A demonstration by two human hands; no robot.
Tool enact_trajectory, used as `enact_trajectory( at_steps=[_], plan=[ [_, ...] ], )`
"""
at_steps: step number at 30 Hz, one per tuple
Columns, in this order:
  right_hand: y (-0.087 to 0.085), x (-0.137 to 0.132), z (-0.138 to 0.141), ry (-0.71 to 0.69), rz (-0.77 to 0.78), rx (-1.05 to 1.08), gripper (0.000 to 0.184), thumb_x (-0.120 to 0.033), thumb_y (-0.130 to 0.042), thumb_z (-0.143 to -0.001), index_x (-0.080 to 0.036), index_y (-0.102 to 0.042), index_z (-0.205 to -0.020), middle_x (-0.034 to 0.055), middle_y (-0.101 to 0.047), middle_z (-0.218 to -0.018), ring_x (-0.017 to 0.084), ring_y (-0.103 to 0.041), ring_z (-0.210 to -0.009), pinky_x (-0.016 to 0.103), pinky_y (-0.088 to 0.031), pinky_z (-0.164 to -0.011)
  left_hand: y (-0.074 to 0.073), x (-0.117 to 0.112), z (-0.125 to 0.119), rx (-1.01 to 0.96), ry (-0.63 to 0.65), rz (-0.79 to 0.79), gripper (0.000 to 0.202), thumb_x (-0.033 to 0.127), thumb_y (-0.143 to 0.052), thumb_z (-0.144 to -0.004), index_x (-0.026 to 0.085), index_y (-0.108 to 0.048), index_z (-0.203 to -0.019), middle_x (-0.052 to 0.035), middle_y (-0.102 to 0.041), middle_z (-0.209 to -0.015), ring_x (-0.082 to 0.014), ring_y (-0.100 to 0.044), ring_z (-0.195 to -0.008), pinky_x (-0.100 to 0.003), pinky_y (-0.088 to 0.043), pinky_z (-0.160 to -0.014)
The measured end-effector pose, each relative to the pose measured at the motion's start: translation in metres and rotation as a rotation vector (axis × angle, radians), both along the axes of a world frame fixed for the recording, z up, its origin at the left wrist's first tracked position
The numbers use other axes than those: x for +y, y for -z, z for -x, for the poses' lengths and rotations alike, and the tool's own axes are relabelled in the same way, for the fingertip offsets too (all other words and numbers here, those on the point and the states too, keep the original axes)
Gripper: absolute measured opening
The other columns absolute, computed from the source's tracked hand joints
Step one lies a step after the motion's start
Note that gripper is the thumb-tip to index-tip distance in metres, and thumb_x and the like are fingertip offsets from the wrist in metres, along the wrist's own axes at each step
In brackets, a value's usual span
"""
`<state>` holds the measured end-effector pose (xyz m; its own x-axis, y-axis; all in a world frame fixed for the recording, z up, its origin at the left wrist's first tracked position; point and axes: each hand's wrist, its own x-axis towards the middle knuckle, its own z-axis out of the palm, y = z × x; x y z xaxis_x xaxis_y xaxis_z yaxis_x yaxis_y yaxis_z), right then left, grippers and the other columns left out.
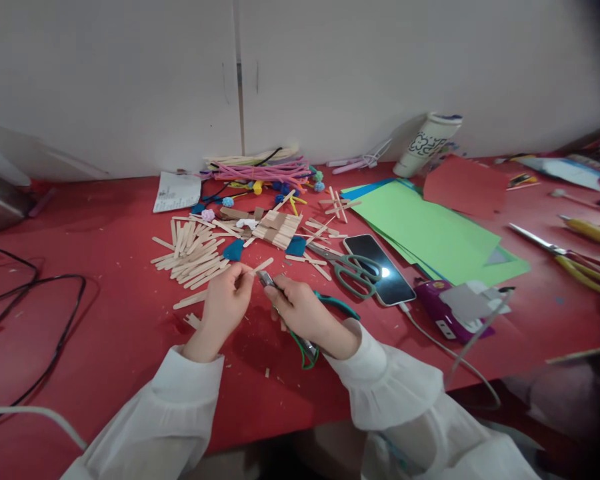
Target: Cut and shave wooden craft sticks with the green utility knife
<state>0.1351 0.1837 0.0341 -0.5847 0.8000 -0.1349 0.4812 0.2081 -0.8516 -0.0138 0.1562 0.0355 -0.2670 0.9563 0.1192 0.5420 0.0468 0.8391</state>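
My left hand [226, 300] is closed in a pinch on a short wooden craft stick [263, 265] held just above the red table [105, 320]. My right hand [300, 310] is closed around green-handled pliers [307, 350], whose metal jaws [266, 279] meet the stick's lower end. A heap of wooden sticks [193, 253] lies just beyond my left hand. A small stick-built piece [277, 230] lies behind both hands.
Green-handled scissors [353, 267] and a phone [379, 268] with a white cable lie right of my hands. Green paper sheets [430, 230], red paper [463, 187], a cup [427, 143], pipe cleaners [265, 172], yellow-handled scissors [575, 263] and black cables [40, 293] surround the area.
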Motion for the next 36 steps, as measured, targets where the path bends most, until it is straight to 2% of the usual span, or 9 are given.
enact_trajectory(
  at_steps=[3, 9, 14, 19, 24, 26, 32, 34, 36],
  plan=[
    [0.002, 0.002, 0.000, 0.015, 0.146, 0.101, 0.020, -0.027, -0.035, -0.092, -0.022, -0.036, -0.073, -0.0047, -0.051, -0.054, 0.010, -0.052, -0.036, 0.019, -0.036, -0.038, 0.002, 0.001, 0.001, -0.005, 0.039, -0.007, 0.017, 0.031, -0.046, -0.078, 0.020, -0.053, -0.069, 0.0039, -0.048, -0.057, -0.0134, -0.047, -0.057, -0.024, -0.035, -0.058],
    [0.002, 0.002, 0.001, 0.044, -0.020, 0.047, 0.023, -0.022, -0.040, -0.090, -0.022, -0.033, -0.069, -0.0052, -0.048, -0.051, 0.010, -0.049, -0.036, 0.020, -0.034, -0.042, 0.008, 0.003, -0.001, -0.090, 0.031, 0.010, 0.014, 0.029, -0.041, -0.080, 0.020, -0.049, -0.073, 0.0045, -0.044, -0.057, -0.0120, -0.042, -0.053, -0.024, -0.034, -0.055],
    [0.002, 0.001, 0.001, 0.056, -0.026, 0.050, 0.023, -0.021, -0.041, -0.089, -0.022, -0.033, -0.068, -0.0049, -0.048, -0.052, 0.010, -0.049, -0.036, 0.021, -0.034, -0.044, 0.015, 0.006, -0.001, -0.201, 0.027, 0.043, 0.018, 0.032, -0.041, -0.081, 0.019, -0.049, -0.072, 0.0046, -0.042, -0.056, -0.0112, -0.039, -0.051, -0.023, -0.033, -0.051],
    [0.004, 0.003, 0.001, 0.046, 0.105, 0.125, 0.021, -0.026, -0.038, -0.091, -0.022, -0.035, -0.070, -0.0055, -0.050, -0.052, 0.008, -0.049, -0.035, 0.018, -0.034, -0.039, 0.019, 0.007, 0.001, -0.270, 0.028, 0.051, 0.018, 0.033, -0.043, -0.080, 0.018, -0.054, -0.081, 0.0052, -0.042, -0.056, -0.0105, -0.038, -0.050, -0.023, -0.032, -0.051],
    [0.003, 0.005, 0.000, 0.018, 0.325, 0.233, 0.018, -0.031, -0.033, -0.091, -0.021, -0.040, -0.077, -0.0058, -0.053, -0.053, 0.008, -0.047, -0.033, 0.016, -0.034, -0.034, 0.018, 0.007, 0.002, -0.308, 0.047, 0.047, 0.016, 0.031, -0.042, -0.080, 0.019, -0.052, -0.076, 0.0056, -0.040, -0.054, -0.0098, -0.037, -0.049, -0.022, -0.031, -0.050],
    [0.003, 0.004, 0.000, 0.021, 0.232, 0.194, 0.018, -0.030, -0.035, -0.091, -0.021, -0.039, -0.076, -0.0053, -0.052, -0.054, 0.008, -0.047, -0.034, 0.017, -0.034, -0.036, 0.015, 0.006, 0.001, -0.301, 0.046, 0.047, 0.015, 0.031, -0.042, -0.079, 0.019, -0.051, -0.075, 0.0059, -0.040, -0.053, -0.0099, -0.036, -0.049, -0.023, -0.031, -0.050],
    [0.002, -0.005, 0.000, 0.017, -0.301, -0.078, 0.017, -0.024, -0.040, -0.088, -0.021, -0.037, -0.071, 0.0002, -0.052, -0.058, 0.014, -0.052, -0.050, 0.023, -0.033, -0.050, 0.009, 0.006, 0.003, -0.252, 0.003, 0.056, 0.010, 0.027, -0.048, -0.073, 0.019, -0.054, -0.074, 0.0062, -0.043, -0.053, -0.0111, -0.039, -0.051, -0.024, -0.032, -0.053],
    [0.000, -0.007, 0.000, -0.001, -0.353, -0.089, 0.016, -0.024, -0.040, -0.088, -0.021, -0.038, -0.072, 0.0010, -0.052, -0.060, 0.015, -0.053, -0.053, 0.024, -0.033, -0.051, 0.011, 0.007, 0.004, -0.272, 0.004, 0.079, 0.010, 0.026, -0.046, -0.073, 0.019, -0.053, -0.073, 0.0068, -0.042, -0.051, -0.0105, -0.038, -0.048, -0.023, -0.031, -0.049],
    [-0.001, -0.005, -0.002, -0.010, -0.272, -0.027, 0.018, -0.026, -0.039, -0.089, -0.021, -0.038, -0.072, -0.0003, -0.052, -0.059, 0.014, -0.052, -0.050, 0.023, -0.034, -0.050, 0.014, 0.007, 0.004, -0.296, 0.010, 0.087, 0.012, 0.027, -0.044, -0.075, 0.019, -0.052, -0.074, 0.0072, -0.041, -0.051, -0.0097, -0.037, -0.046, -0.022, -0.029, -0.047]
  ],
)
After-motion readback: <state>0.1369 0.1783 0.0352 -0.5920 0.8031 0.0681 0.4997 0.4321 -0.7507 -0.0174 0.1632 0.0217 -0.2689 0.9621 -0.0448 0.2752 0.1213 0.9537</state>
